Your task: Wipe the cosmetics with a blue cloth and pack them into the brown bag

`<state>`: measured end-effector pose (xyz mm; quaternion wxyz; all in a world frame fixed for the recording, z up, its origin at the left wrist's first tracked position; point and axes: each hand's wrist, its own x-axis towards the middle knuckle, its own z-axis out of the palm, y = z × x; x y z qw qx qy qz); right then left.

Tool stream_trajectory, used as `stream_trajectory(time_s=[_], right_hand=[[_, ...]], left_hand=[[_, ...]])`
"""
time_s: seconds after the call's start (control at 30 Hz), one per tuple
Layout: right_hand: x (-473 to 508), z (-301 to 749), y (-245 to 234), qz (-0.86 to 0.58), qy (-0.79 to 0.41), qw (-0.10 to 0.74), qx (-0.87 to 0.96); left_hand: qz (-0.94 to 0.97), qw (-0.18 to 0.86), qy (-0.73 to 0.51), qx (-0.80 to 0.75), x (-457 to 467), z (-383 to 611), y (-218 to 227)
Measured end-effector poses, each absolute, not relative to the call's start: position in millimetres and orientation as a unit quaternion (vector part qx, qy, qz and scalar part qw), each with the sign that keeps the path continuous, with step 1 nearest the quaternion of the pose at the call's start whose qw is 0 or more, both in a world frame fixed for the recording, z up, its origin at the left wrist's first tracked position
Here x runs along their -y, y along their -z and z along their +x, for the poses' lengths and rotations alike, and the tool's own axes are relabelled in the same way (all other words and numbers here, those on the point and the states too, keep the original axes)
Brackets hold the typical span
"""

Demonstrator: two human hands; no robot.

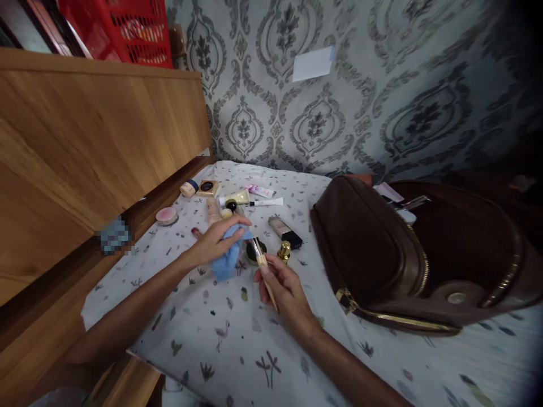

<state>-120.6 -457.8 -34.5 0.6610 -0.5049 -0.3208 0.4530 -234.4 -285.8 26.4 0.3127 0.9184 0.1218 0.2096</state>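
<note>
My left hand [220, 237] is closed on a blue cloth [227, 261], which hangs down below the fingers. In my right hand [287, 288] is a makeup brush [259, 255] with a light wooden handle and a silver collar. The brush points up and left, and its head end is at the cloth, largely hidden by it. Just behind the brush lies a dark round item [251, 253], partly covered. A gold-capped bottle [284, 250] stands right beside my right hand. Beyond it is a flat bottle with a black cap [286, 233].
Several cosmetics, including a pink round compact [167, 216], a cream tube [235, 197] and a white slim tube [267, 202], lie on the patterned cloth cover [229, 350]. An open brown bag [360, 237] stands at right. A wooden cabinet [106, 130] rises at left, with a red basket [139, 34] on top.
</note>
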Motion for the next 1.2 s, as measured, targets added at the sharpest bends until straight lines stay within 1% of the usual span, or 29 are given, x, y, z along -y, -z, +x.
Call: stream_trajectory(time_s=[0.1,0.2,0.37,0.47,0.53,0.67,0.8,1.03,1.2], right_hand=[[458,-121,27,-0.469,-0.504,0.658,0.305],[459,-120,24,-0.460,-0.534,0.639,0.310],[461,-116,25,-0.507,-0.491,0.591,0.390],[462,-115,26,-0.526,-0.478,0.570,0.412],[462,-115,27,-0.540,-0.463,0.569,0.413],[460,-116,33,-0.580,-0.396,0.564,0.434],[459,-117,42,-0.604,-0.340,0.563,0.450],[460,-114,43,-0.596,-0.336,0.558,0.469],[460,-115,37,-0.588,-0.348,0.565,0.462]], left_hand=[[0.906,0.380,-0.171,-0.076,302,-235,-25],[0.886,0.432,-0.152,-0.077,307,-236,-19],[0.854,0.485,-0.144,-0.123,302,-242,-12],[0.853,0.482,-0.143,-0.138,301,-244,-11],[0.862,0.462,-0.155,-0.140,301,-245,-11],[0.875,0.430,-0.171,-0.145,301,-245,-7],[0.869,0.441,-0.167,-0.148,301,-246,-2],[0.843,0.499,-0.154,-0.127,301,-248,1],[0.841,0.504,-0.151,-0.123,298,-249,0]])
